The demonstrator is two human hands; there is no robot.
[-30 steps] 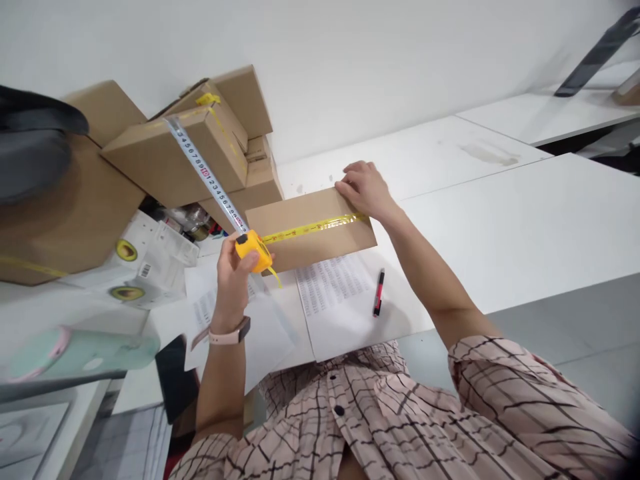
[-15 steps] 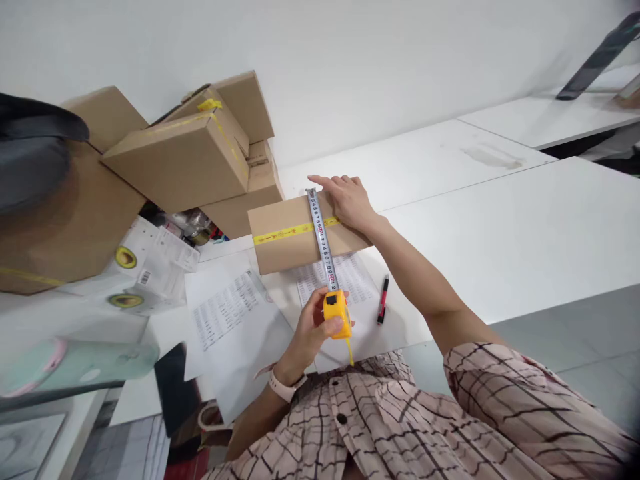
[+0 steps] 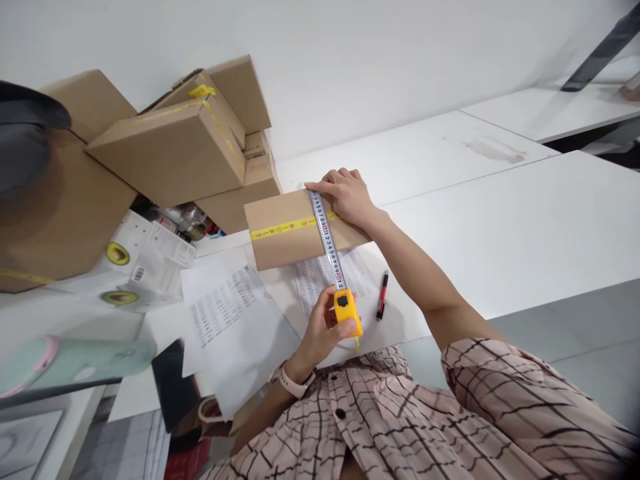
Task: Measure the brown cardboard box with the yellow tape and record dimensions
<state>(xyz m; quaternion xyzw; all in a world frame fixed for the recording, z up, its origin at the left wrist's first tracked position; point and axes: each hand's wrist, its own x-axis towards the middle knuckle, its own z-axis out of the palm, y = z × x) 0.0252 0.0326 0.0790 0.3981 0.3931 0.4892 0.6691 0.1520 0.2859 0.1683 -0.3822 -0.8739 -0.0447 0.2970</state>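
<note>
One fingertip (image 3: 309, 186) of half-open R hand (image 3: 347, 198), just off it ½ sec ago, now meets end of blade (image 3: 327, 240) at far edge of box (image 3: 280, 248) on bench (image 3: 475, 240), L hand (image 3: 320, 327) wrapped round yellow tape case (image 3: 349, 313), so blade's prob. steadier across box.

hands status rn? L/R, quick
Left hand: closed, holding the yellow tape measure.
Right hand: on the cardboard box, fingertip at the end of the blade; whether its grip is closed cannot be told.
</note>
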